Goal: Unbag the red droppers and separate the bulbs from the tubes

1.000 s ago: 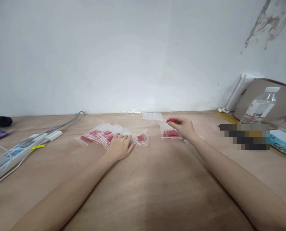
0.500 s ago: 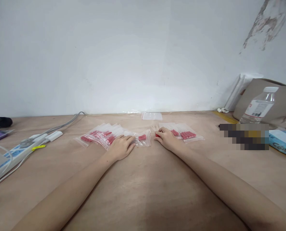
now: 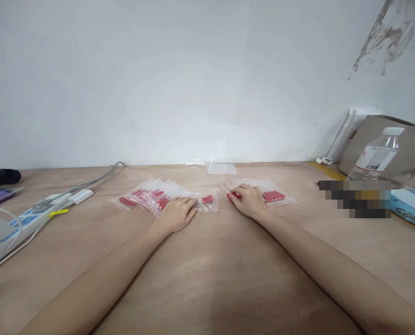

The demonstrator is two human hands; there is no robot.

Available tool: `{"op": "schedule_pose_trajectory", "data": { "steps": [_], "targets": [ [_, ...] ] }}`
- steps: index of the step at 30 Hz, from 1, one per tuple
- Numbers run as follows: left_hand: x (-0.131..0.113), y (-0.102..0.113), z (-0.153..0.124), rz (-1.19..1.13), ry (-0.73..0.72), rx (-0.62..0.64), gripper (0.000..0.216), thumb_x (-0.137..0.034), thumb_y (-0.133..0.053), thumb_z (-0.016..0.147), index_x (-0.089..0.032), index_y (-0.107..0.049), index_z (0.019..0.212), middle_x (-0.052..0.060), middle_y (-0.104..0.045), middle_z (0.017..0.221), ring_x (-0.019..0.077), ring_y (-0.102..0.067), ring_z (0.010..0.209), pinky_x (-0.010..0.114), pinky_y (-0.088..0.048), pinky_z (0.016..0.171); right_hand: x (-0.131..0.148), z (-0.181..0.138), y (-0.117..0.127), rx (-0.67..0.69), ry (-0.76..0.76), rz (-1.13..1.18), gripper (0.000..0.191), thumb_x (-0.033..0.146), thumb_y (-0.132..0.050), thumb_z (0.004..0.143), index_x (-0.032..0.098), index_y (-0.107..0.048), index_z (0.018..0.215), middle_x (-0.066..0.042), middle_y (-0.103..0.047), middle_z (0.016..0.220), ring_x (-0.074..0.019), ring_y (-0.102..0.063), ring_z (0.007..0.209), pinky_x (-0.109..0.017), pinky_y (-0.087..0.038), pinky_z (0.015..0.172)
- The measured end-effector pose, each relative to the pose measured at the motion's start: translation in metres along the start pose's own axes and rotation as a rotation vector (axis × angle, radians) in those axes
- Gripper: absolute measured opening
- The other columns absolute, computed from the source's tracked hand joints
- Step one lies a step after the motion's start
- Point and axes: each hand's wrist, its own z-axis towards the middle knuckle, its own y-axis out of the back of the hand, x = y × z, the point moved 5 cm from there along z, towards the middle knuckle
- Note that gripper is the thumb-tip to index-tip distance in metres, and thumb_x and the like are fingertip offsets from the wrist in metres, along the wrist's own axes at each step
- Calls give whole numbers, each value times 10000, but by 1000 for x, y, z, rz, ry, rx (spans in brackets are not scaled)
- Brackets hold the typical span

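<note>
Left hand (image 3: 177,213) loosely open, right hand (image 3: 248,200) half-curled.
I touch zip bags (image 3: 147,197) and, right grip unclear, red-ended sticks (image 3: 233,199).

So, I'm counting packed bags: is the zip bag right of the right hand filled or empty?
Filled: a row of red pieces shows through the clear zip bag; how full, I cannot tell.

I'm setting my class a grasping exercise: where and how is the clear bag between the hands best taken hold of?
The clear bag is probably best pinched at its right edge, coming from the right: it lies nearly flat, the left hand covers its left part, and the red piece inside stops short of that free edge.
</note>
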Motion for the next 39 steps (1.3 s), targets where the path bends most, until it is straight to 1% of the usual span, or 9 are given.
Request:
{"op": "schedule_pose_trajectory", "data": {
  "steps": [2,4,6,15,18,22,26,31,39],
  "targets": [
    [0,0,0,-2,-2,1,324,-349,-311,896,-203,-516,1099,53,-605,1087,216,-565,974,357,-432,827,-2,-1,-1,44,51,68,204,203,-504,748,236,-639,898,-25,-599,951,-152,-546,830,-323,-322,799],
    [-1,1,0,-3,-3,1,323,-347,-311,895,-203,-518,1097,55,-606,1081,214,-567,969,354,-435,823,-4,-2,-2,88,87,119,290,121,-519,671,240,-634,908,-17,-581,991,-142,-546,822,-305,-347,790],
    [-1,1,0,-6,-2,-4,322,-346,-312,895,-202,-520,1094,56,-607,1077,215,-569,963,355,-439,814,-5,-1,-4,106,111,145,327,89,-515,642,238,-633,908,-17,-582,982,-151,-546,838,-299,-367,782],
    [-1,1,0,-8,-3,-16,305,-345,-331,892,-206,-522,1085,56,-609,1071,217,-573,960,356,-436,808,8,7,-14,42,114,156,121,198,-541,754,177,-641,820,-50,-613,829,-148,-555,741,-269,-406,682],
    [-1,1,0,-14,-3,-16,307,-346,-327,893,-206,-521,1085,57,-612,1061,217,-574,956,354,-438,801,12,7,-14,24,122,137,113,244,-554,759,180,-646,776,-52,-616,825,-155,-552,761,-270,-400,687],
    [-1,1,0,-10,-3,-11,305,-346,-324,895,-211,-519,1086,55,-610,1068,213,-572,962,350,-435,808,2,5,-9,5,61,131,138,248,-540,773,196,-661,815,-42,-638,829,-151,-562,745,-285,-391,704],
    [0,0,0,3,-9,-12,306,-347,-323,895,-207,-516,1086,55,-609,1077,217,-575,953,354,-434,807,-7,5,-2,-100,28,174,153,253,-526,795,211,-665,844,-33,-667,841,-169,-575,804,-312,-371,756],
    [-1,-1,1,20,-9,-8,307,-348,-321,895,-206,-518,1083,59,-615,1055,214,-577,944,352,-424,812,5,6,0,-218,80,145,130,251,-543,804,228,-670,787,-24,-683,849,-171,-563,821,-345,-308,814],
    [-3,2,1,76,22,-28,292,-349,-330,889,-196,-549,1009,66,-647,941,216,-594,855,371,-390,817,22,2,-13,-41,169,19,154,333,-561,801,245,-678,755,-29,-688,817,-193,-524,858,-393,-229,834]
  ]
}}
